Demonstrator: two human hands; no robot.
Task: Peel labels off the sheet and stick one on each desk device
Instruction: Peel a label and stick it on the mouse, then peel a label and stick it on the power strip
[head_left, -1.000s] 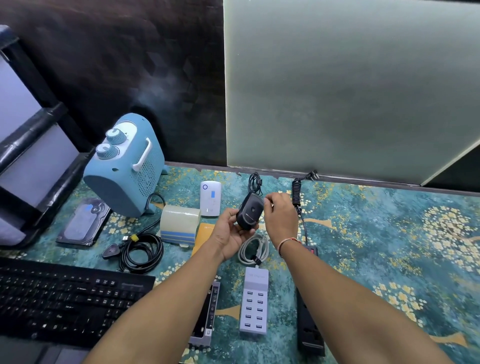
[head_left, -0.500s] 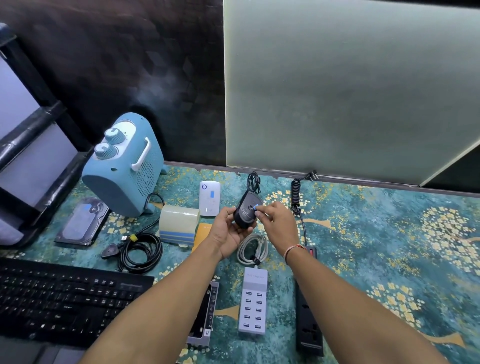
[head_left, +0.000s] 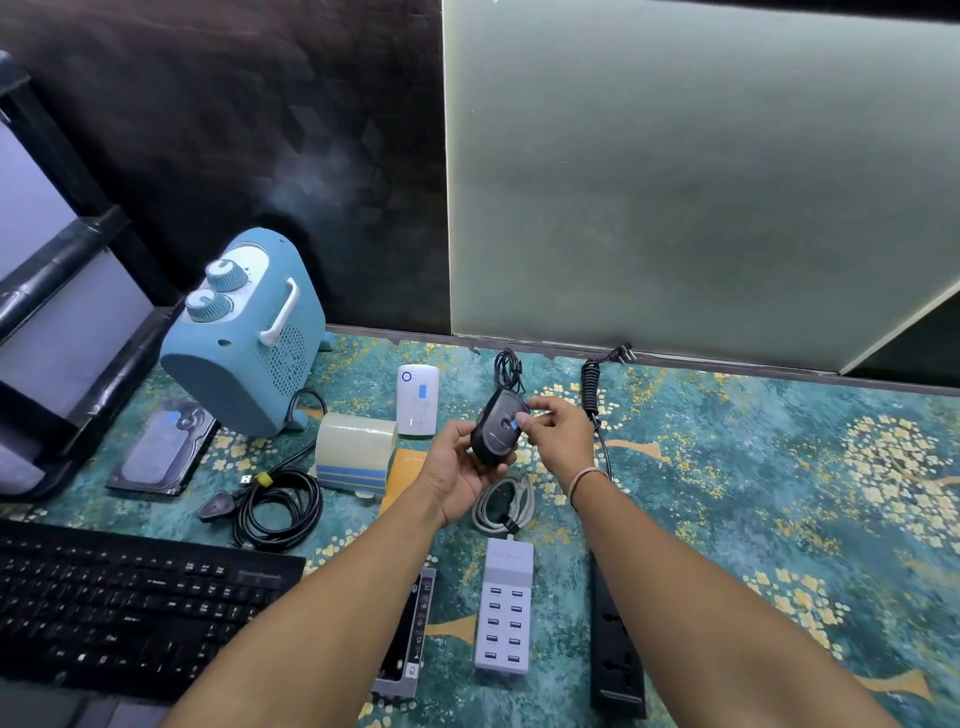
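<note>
Above the middle of the patterned desk mat (head_left: 727, 493), a black mouse (head_left: 493, 434) is held up off the surface. It is cradled in the left hand (head_left: 462, 467), whose fingers are curled round its underside and lower edge while the thumb is laid along its near side. A small blue label (head_left: 514, 426) is seen on the mouse's upper face, right at the fingertips of the right hand (head_left: 558, 441). The right thumb and forefinger are brought together on the label in a pinch, the other fingers being loosely bent behind them; whether the label is already stuck flat cannot be told.

A similar blue label is borne by the white router (head_left: 417, 400) just behind the hands, and another by the hard drive (head_left: 163, 452) at the left. Below the hands, a coiled grey cable (head_left: 501, 506), a white USB charger (head_left: 504, 613) and a black power strip (head_left: 618, 654) are laid on the mat. A blue heater (head_left: 244, 353) is stood at the back left, near a black keyboard (head_left: 130, 608).
</note>
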